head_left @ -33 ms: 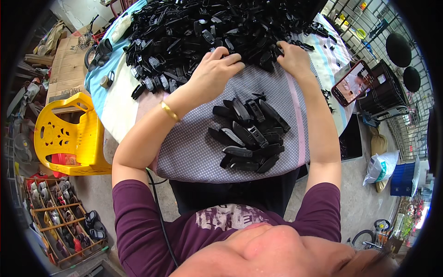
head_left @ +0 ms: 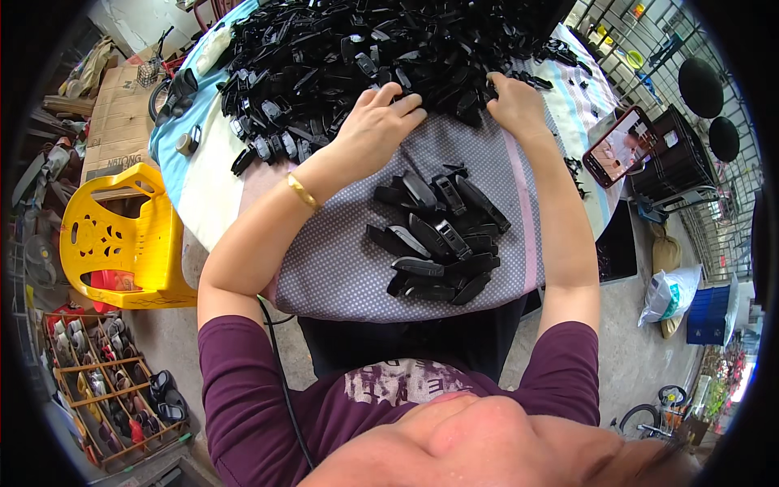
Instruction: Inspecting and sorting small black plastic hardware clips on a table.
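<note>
Chiefly, one heap of black plastic pieces (head_left: 316, 77), landmark for all entries below; spread over the far part of the table, many pieces lying across one another.

Item: left hand (head_left: 380, 120), at the heap's near edge, fingers curled, thumb and fingertips close together. Whether a piece is pinched there cannot be told.

Item: right hand (head_left: 516, 101), at the heap's near right edge, fingers bent inward to dark pieces. Contact likely; a firm hold cannot be told.

Item: small cluster of black pieces (head_left: 438, 239), apart from the heap on its near side, loosely overlapped, on grey dotted cloth (head_left: 333, 268).

Item: phone (head_left: 621, 148), to the right of the heap and nearer the person, beyond the right forearm.

Item: tape roll (head_left: 188, 140), left of the heap.

Hazards, by judgement. Pieces look tangled: pulling one from the heap's edge could drag neighbours along or start a slide toward the hands. Cloth seems loosely laid; a forearm catching it could shift the small cluster and mix it with strays from the heap. A wide outward swing of the right elbow could knock the phone.
</note>
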{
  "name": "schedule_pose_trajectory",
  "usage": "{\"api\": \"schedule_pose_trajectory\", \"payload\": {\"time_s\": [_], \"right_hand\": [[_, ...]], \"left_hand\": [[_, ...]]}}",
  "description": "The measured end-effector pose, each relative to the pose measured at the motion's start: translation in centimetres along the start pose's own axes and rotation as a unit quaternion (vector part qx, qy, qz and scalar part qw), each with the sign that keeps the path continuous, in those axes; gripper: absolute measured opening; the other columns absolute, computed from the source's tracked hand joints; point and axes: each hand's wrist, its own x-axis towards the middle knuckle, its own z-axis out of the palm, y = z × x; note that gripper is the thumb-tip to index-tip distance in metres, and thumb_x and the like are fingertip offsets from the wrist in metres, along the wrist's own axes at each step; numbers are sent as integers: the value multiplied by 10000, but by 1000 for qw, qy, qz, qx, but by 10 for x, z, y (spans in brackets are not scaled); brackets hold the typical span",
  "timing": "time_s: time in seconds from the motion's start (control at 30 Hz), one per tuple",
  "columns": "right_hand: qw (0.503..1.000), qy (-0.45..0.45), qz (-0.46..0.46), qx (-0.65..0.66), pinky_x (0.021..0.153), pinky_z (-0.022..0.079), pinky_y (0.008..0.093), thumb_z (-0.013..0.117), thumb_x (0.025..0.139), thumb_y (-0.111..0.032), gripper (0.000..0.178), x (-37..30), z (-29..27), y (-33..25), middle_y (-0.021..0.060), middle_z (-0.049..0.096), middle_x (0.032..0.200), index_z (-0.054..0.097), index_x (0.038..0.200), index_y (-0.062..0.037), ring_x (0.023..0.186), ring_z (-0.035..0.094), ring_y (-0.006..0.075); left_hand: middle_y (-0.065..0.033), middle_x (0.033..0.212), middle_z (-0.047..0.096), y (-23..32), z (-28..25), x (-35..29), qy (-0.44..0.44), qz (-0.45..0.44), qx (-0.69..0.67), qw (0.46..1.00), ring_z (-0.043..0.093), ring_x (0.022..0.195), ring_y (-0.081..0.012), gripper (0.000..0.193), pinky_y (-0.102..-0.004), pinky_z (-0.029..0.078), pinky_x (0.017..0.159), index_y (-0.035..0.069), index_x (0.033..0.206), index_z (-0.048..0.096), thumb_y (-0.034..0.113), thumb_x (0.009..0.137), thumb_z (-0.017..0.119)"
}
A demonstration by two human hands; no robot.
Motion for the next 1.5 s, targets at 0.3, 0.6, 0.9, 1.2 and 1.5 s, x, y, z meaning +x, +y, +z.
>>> {"api": "schedule_pose_trajectory", "payload": {"time_s": [0.3, 0.6, 0.9, 1.2, 1.5], "right_hand": [[988, 98, -20, 115, 753, 499, 349, 549, 715, -88, 400, -5, -8, 4, 153, 640, 874, 597, 1112, -70, 825, 625, 281], [845, -72, -26, 530, 639, 496, 254, 536, 767, -30, 484, -24, -45, -45, 27, 589, 838, 519, 1249, -65, 745, 604, 124], [728, -115, -1, 676, 633, 489, 208, 724, 774, -90, 368, -44, -28, -77, 45, 648, 878, 586, 1109, -24, 761, 627, 107], [834, 8, -97, 543, 778, 510, 229, 682, 819, -74, 318, -49, -19, -84, 71, 661, 976, 598, 1107, 30, 880, 623, 114], [844, 21, -90, 528, 692, 509, 213, 691, 812, -59, 262, -51, -23, -90, 67, 668, 910, 639, 1056, 23, 804, 621, 96]], "left_hand": [[-39, 1077, 543, 1, 13, 0, -40, -10, 20, 999, 415, 1147, -224, 193, -365, 320, 947, 83, 930, 585, 90, 737, 581], [-119, 909, 626, 10, -18, 10, 14, -258, -418, 871, 604, 953, -256, 232, -341, 485, 855, -2, 941, 529, 89, 789, 679], [-87, 970, 632, 6, -11, 7, 38, -323, -615, 718, 591, 872, -120, 267, -280, 493, 813, -48, 1053, 576, 12, 804, 654], [-26, 990, 624, -7, 3, -2, 104, -312, -751, 572, 553, 843, -74, 380, -196, 470, 785, 15, 1224, 557, 1, 848, 611], [-42, 966, 658, -4, -10, 0, 132, -317, -649, 679, 588, 822, -80, 363, -209, 495, 733, 29, 1166, 611, -24, 809, 651]]}}
